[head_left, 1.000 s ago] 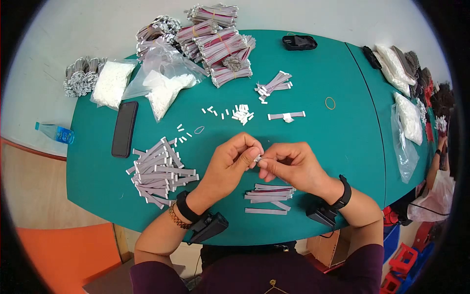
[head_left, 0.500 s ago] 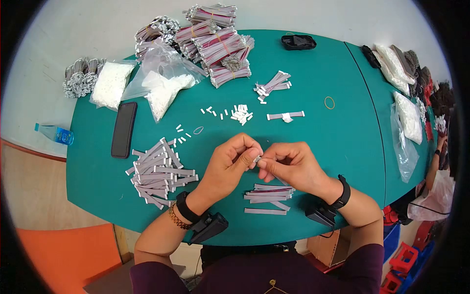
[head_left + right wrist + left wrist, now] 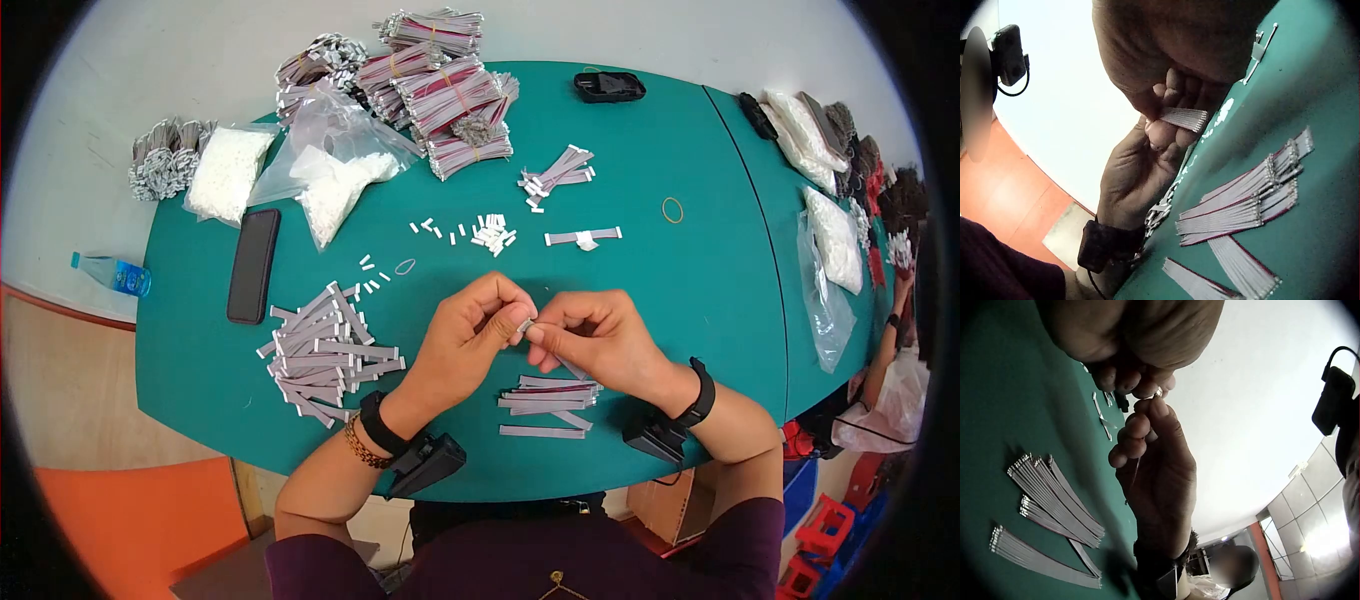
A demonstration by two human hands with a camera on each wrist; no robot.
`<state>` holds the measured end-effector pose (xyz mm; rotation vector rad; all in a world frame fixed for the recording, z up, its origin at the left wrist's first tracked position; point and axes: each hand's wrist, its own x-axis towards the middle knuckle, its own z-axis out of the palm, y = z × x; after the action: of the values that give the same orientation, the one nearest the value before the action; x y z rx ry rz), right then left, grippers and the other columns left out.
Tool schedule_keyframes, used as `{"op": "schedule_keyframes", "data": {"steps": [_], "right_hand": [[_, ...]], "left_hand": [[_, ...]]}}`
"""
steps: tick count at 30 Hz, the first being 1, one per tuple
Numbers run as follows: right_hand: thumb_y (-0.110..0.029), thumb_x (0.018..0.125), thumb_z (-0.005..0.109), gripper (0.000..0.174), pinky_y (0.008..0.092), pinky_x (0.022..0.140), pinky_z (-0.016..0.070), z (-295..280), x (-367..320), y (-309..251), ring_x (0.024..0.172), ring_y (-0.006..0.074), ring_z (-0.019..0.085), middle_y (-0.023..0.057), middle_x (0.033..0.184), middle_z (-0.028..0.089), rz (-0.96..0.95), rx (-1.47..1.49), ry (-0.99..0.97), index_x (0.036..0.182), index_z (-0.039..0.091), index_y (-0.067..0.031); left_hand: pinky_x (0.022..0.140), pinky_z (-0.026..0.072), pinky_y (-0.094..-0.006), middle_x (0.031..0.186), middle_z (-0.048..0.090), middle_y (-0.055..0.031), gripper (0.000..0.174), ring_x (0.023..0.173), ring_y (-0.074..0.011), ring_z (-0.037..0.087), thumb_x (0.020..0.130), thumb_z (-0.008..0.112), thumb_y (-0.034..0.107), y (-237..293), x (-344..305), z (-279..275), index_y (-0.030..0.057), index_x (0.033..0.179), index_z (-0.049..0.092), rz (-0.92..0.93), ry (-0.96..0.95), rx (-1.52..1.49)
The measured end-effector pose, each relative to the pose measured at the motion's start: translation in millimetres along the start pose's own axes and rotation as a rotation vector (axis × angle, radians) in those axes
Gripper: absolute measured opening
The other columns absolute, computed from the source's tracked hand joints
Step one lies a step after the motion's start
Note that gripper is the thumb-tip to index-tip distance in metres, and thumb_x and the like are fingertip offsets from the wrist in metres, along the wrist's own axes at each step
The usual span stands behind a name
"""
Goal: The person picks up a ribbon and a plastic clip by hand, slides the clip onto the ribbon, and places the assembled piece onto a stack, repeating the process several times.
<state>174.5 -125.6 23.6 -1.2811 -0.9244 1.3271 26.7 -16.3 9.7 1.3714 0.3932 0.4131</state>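
Note:
Over the middle of the table, my left hand (image 3: 478, 325) and right hand (image 3: 605, 342) meet fingertip to fingertip. The left thumb and forefinger pinch a small white connector (image 3: 527, 324), mostly covered by the fingers. My right hand pinches a short grey ribbon cable (image 3: 1186, 118) close to that connector; its other end, with bare wire tips, sticks out below the right hand in the right wrist view. Just below the hands lies a stack of flat ribbon cables (image 3: 545, 395). Left of them is a heap of ribbon cables with white connectors (image 3: 325, 355).
Loose white connectors (image 3: 493, 235) lie beyond the hands, near a ribbon cable with a white piece around its middle (image 3: 585, 239). A phone (image 3: 254, 265), bags of white parts (image 3: 232, 170) and bundled cables (image 3: 450, 95) sit farther back. A rubber band (image 3: 673, 210) lies at right.

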Motion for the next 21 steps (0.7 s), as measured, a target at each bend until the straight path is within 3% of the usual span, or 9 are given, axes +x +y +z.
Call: {"op": "schedule_keyframes", "data": {"steps": [21], "right_hand": [[-0.011,0.090,0.057,0.014,0.0200,0.058,0.0495,0.4,0.9,-1.3,0.063,0.0064,0.059,0.0038,0.072,0.064,0.011,0.050,-0.006,0.084,0.063,0.0000]], "left_hand": [[0.064,0.0412,-0.0185,0.079,0.058,0.0003,0.013,0.069,-0.0036,0.049,0.093,0.054,0.016,-2.6,0.0,-2.1,0.0025,0.091,0.056,0.016,0.010,-0.009]]}}
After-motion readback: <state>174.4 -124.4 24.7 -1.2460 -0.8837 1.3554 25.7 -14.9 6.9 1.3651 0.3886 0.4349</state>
